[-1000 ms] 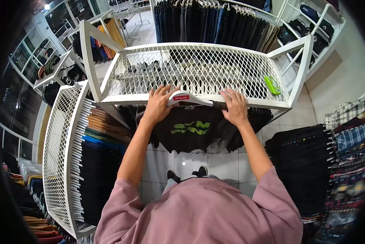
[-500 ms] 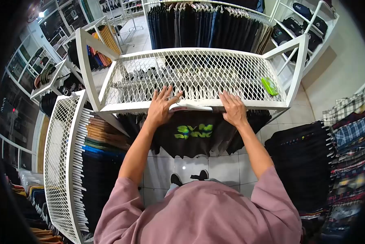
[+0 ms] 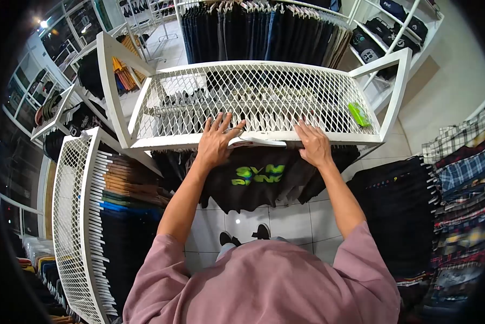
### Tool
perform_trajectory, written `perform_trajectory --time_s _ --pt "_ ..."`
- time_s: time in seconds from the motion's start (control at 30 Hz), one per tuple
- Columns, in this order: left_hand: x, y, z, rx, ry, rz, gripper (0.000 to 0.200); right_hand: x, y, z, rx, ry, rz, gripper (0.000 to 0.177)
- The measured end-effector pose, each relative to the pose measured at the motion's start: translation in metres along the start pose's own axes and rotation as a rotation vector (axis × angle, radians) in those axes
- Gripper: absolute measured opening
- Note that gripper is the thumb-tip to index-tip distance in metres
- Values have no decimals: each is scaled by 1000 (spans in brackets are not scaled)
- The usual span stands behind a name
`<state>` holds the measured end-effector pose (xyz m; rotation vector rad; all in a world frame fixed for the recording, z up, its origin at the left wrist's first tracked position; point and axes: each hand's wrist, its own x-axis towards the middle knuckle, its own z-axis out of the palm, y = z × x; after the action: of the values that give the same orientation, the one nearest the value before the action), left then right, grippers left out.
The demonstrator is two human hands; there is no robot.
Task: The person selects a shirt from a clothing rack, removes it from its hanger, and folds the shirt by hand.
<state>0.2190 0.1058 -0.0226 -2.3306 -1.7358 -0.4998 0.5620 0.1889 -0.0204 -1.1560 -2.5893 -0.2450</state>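
My left hand [image 3: 215, 144] rests on the front bar of the white mesh-topped rack [image 3: 194, 141], its fingers spread over the mesh. At the same bar, further right, my right hand [image 3: 313, 144] lies with fingers stretched forward; its thumb is hard to make out. Between the hands shows a white hanger [image 3: 259, 142], and my left hand is close beside it. A dark T-shirt [image 3: 248, 193] with a green and blue print hangs from it, facing me. Neither hand visibly grips anything. A bright green packet [image 3: 359, 114] lies on the mesh at the right end.
To the left stands another white mesh rack [image 3: 72, 178] with dark and brown clothes on hangers. Plaid shirts [image 3: 463, 173] and black garments [image 3: 391, 216] hang on the right. Behind are a row of trousers [image 3: 258, 35] and a shelf with caps [image 3: 396, 35]. Tiled floor [image 3: 291, 221] lies below.
The view has shifted slightly, so the side racks and feet appear further left. Both hands stay at the bar with nearly the same pose.
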Motion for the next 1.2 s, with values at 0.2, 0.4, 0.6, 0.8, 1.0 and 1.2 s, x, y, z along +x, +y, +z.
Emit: perform_trajectory --time_s 0.2,0.4,0.6,0.8,1.0,1.2 --pt "13 -8 8 -32 6 32 103 2 3 4 -23 -6 33 82" --pt "27 -20 8 -22 -50 53 103 10 -1 1 -45 -51 65 80" --pt "32 -25 9 -36 -60 64 101 13 -1 1 -19 -16 68 76" --pt "40 -33 8 -9 -107 77 102 17 -4 2 -24 -26 99 77" --pt "41 -33 11 -30 -59 79 109 16 -1 6 -42 -17 97 81" --pt "39 -32 7 -42 -82 82 107 7 -7 5 -62 5 99 86"
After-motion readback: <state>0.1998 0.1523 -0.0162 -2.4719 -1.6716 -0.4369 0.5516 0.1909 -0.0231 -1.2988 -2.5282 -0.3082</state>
